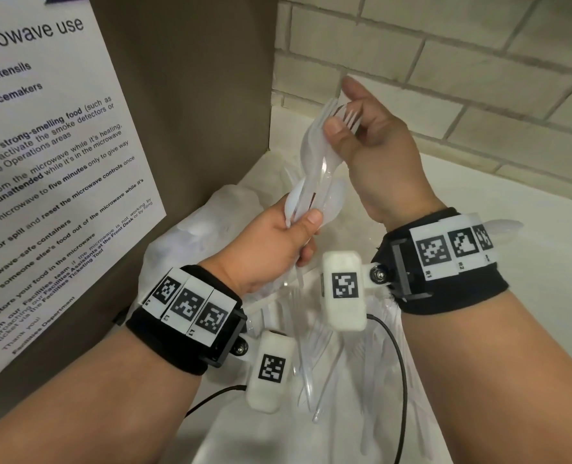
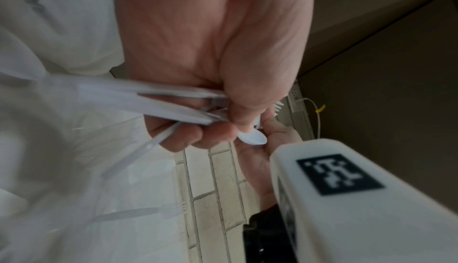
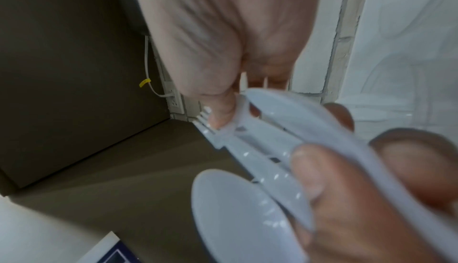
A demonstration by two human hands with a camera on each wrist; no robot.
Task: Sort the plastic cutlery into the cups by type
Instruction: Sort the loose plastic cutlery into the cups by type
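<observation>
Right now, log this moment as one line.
left hand: grips cutlery bundle | right hand: pinches fork at bundle top | more cutlery on counter below | cups: unseen

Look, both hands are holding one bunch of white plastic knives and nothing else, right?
Not quite. The left hand and right hand do hold one bunch, but it is forks and spoons, not only knives. The head view shows fork prongs and a spoon bowl.
</observation>
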